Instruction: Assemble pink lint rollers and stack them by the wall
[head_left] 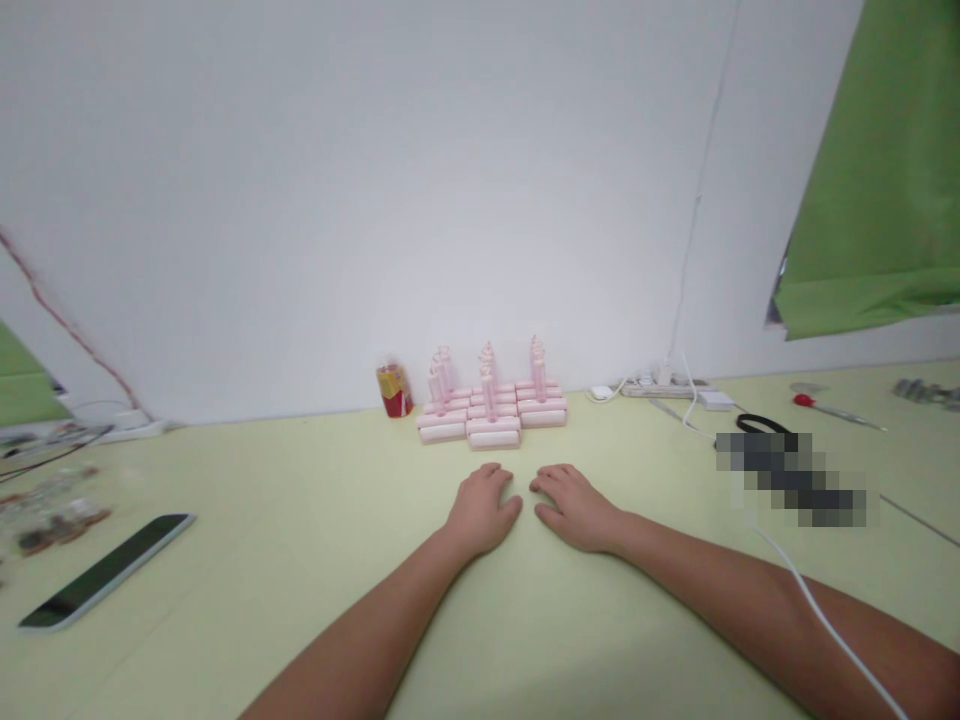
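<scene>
My left hand (484, 508) rests palm down on the pale yellow table (315, 560), its thumb apart from slightly curved fingers. Facing it across a narrow gap, my right hand (576, 507) lies the same way. Both are open and hold nothing. Just beyond them stand several pink T-shaped tools (493, 432), packed together in rows. Each has a wide base with a pale bar along its front and an upright handle; their exact kind I cannot tell. Neither hand touches them.
A red and yellow packet (394, 388) stands left of the pink tools by the wall. A dark flat device (109, 570) lies at left near blurred clutter (56, 520). At right are a power strip (660, 388), a white cable (817, 605), a black strap (761, 424) and a red-tipped tool (836, 410).
</scene>
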